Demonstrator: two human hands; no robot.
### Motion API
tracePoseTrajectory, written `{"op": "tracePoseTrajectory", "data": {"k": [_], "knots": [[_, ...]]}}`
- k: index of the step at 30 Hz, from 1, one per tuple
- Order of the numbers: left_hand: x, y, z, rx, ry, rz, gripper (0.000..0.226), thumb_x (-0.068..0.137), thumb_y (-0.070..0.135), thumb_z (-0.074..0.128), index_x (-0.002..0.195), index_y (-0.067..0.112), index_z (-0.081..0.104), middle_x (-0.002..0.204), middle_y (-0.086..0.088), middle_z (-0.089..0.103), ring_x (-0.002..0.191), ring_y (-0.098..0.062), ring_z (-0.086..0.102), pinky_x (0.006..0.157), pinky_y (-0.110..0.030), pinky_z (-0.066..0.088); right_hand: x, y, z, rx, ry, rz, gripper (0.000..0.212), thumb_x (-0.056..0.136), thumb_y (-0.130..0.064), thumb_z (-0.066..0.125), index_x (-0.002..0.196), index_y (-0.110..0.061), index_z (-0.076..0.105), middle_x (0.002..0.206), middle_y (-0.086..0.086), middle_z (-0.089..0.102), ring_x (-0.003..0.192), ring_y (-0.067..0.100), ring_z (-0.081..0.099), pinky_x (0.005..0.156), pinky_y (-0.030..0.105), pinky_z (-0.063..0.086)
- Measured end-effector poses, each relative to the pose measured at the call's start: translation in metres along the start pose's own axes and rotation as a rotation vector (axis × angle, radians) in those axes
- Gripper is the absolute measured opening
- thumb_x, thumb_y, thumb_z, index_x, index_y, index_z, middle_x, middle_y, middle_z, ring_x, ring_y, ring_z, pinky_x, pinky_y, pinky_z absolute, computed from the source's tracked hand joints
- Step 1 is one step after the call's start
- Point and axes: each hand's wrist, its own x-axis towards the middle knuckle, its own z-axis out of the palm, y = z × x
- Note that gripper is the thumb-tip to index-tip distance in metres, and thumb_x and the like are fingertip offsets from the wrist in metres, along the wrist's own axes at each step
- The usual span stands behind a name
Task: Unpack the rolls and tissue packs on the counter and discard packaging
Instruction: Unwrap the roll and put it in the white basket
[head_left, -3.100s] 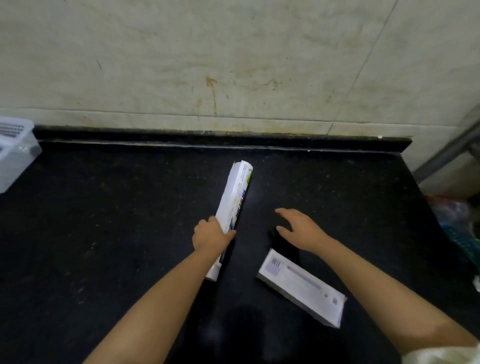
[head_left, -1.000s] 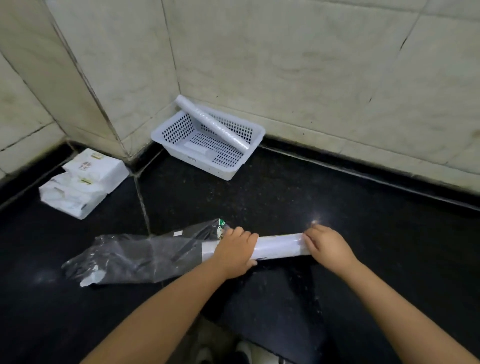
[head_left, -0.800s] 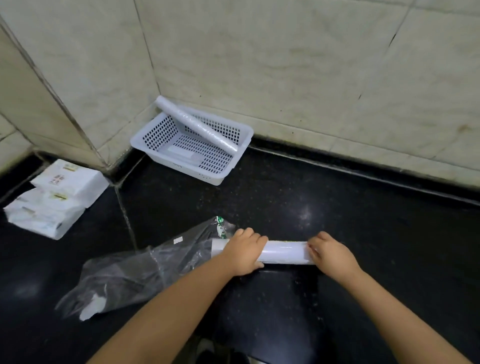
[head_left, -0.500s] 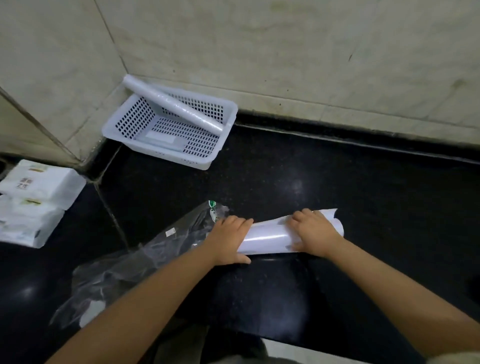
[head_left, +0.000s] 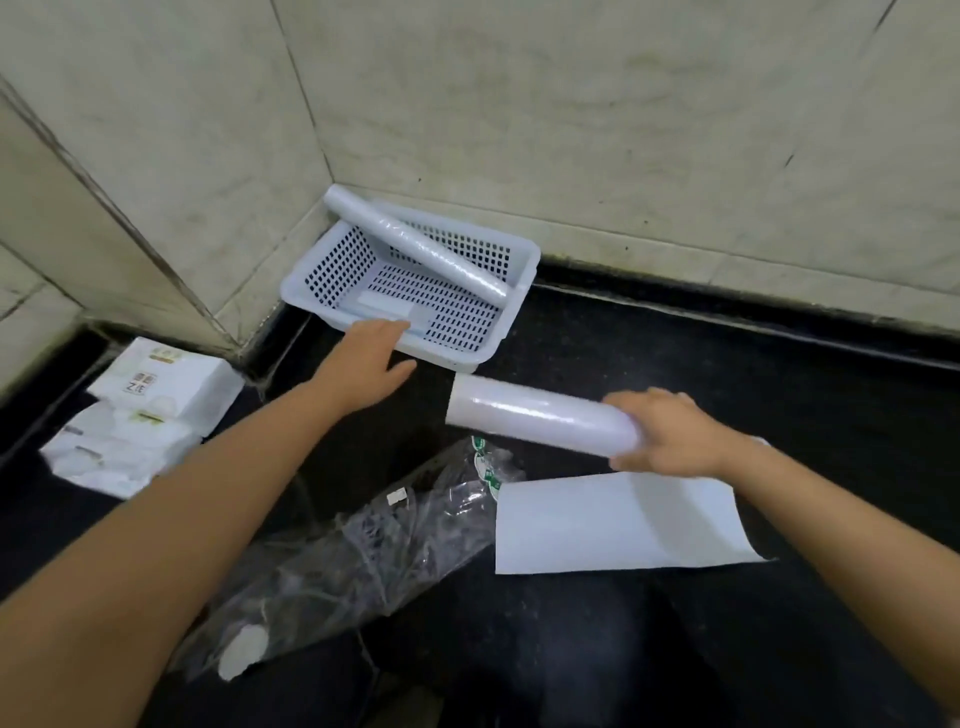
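My right hand (head_left: 670, 434) grips the right end of a white roll (head_left: 535, 415), held off the black counter (head_left: 727, 374) and pointing left toward the basket. My left hand (head_left: 371, 361) is open, fingers spread, just in front of the near rim of the white perforated basket (head_left: 519, 291). Another wrapped roll (head_left: 415, 244) lies slanted across the basket, one end propped on its far corner. A loose white paper sheet (head_left: 618, 522) lies flat on the counter below the held roll. A crumpled clear plastic bag (head_left: 363, 561) lies beside the sheet.
Tissue packs (head_left: 140, 410) are stacked on the counter at the left, by the wall corner. Tiled walls close off the back and left. The counter's front edge runs along the bottom of the view.
The paper wrapper has come off the roll and lies flat on the counter. My right hand has lifted the bare roll. My left hand let go and moved up to the basket.
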Motion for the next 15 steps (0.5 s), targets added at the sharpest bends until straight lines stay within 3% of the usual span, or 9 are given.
{"op": "tracePoseTrajectory", "data": {"k": [5, 10, 15], "knots": [[0.051, 0.0, -0.025, 0.106, 0.056, -0.069, 0.049, 0.091, 0.021, 0.054, 0.134, 0.0, 0.042, 0.134, -0.022, 0.049, 0.126, -0.036, 0.04, 0.106, -0.047, 0.037, 0.067, -0.018, -0.042, 0.073, 0.213, 0.125, 0.047, 0.074, -0.032, 0.069, 0.114, -0.014, 0.052, 0.113, 0.009, 0.058, 0.102, 0.029, 0.054, 0.081, 0.036, 0.037], [0.109, 0.009, -0.019, 0.265, 0.004, -0.016, 0.04, 0.094, 0.024, 0.049, 0.127, 0.001, 0.046, 0.133, -0.016, 0.049, 0.123, -0.032, 0.044, 0.099, -0.043, 0.043, 0.133, -0.022, -0.051, 0.142, 0.354, 0.211, 0.047, 0.074, -0.035, 0.068, 0.111, -0.01, 0.053, 0.112, 0.012, 0.058, 0.101, 0.031, 0.054, 0.074, 0.034, 0.035], [0.161, -0.013, -0.001, 0.24, 0.037, -0.019, 0.048, 0.093, 0.012, 0.047, 0.139, 0.005, 0.035, 0.145, -0.013, 0.038, 0.131, -0.029, 0.037, 0.103, -0.04, 0.04, 0.172, -0.017, -0.062, 0.253, 0.401, 0.159, 0.04, 0.074, -0.028, 0.068, 0.106, -0.008, 0.056, 0.106, 0.014, 0.062, 0.093, 0.032, 0.058, 0.073, 0.037, 0.044]]}}
